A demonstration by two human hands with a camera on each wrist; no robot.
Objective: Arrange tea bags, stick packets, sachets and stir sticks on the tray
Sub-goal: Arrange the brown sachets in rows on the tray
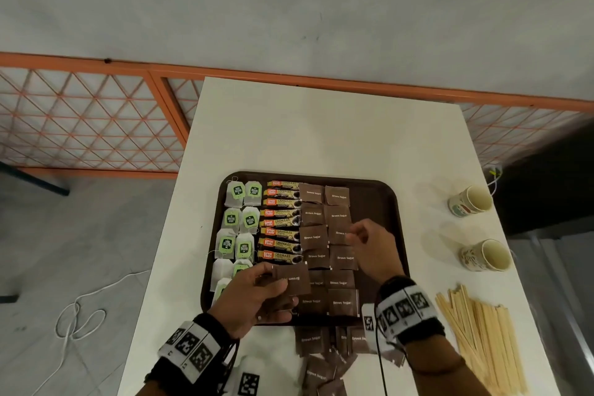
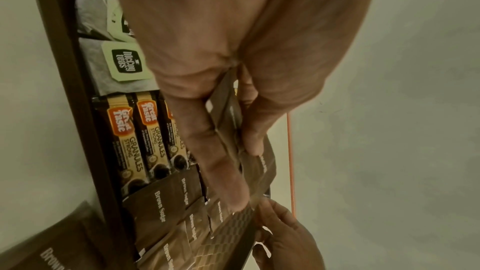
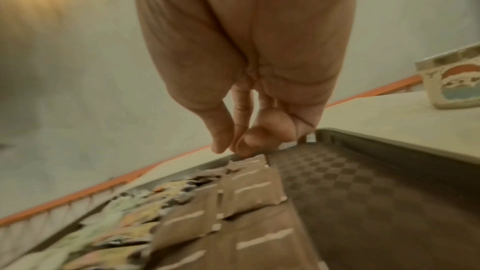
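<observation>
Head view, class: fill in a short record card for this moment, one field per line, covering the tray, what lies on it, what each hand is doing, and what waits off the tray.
Tray: brown tray on a white table
Left column: tea bags
Middle column: coffee stick packets
Right of those: brown sugar sachets in two columns
Left hand: holds a small stack of sachets
Right hand: over the sachet rows, fingertips together; whether it grips one is unclear
Off tray: stir sticks, two paper cups, loose sachets
</observation>
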